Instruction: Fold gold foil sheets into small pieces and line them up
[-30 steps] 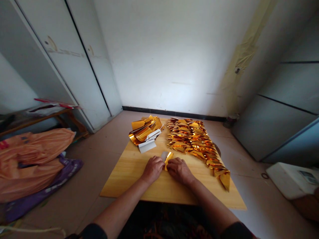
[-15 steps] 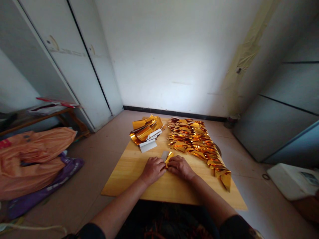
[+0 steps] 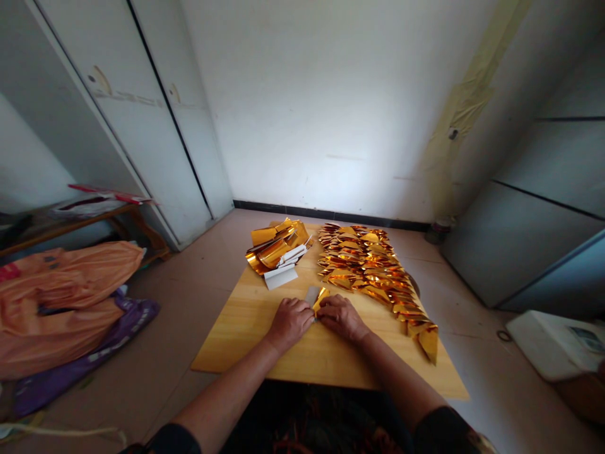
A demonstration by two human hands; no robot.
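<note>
A small sheet of gold foil paper [image 3: 321,299], pale on its other side and partly folded, stands between my two hands on the wooden board [image 3: 265,321]. My left hand [image 3: 292,320] is closed at its left edge, fingers bent and pressed down. From the right, my right hand [image 3: 343,317] pinches the same sheet, its fingertips nearly meeting the left ones. The lower end of the paper is hidden by the fingers. Beyond my left hand lies a loose pile of gold foil sheets [image 3: 276,252], some showing white backs.
Rows of folded gold foil pieces [image 3: 363,258] cover the board's right side, trailing to its right edge. An orange cloth [image 3: 70,296] and a purple bag [image 3: 94,350] lie on the floor at left. A white box-like appliance [image 3: 553,343] sits at right. Cabinets [image 3: 137,113] stand at back left.
Both hands stay almost in place on the sheet. Only slight finger movement shows, and the foil's upright fold has shifted very little.
</note>
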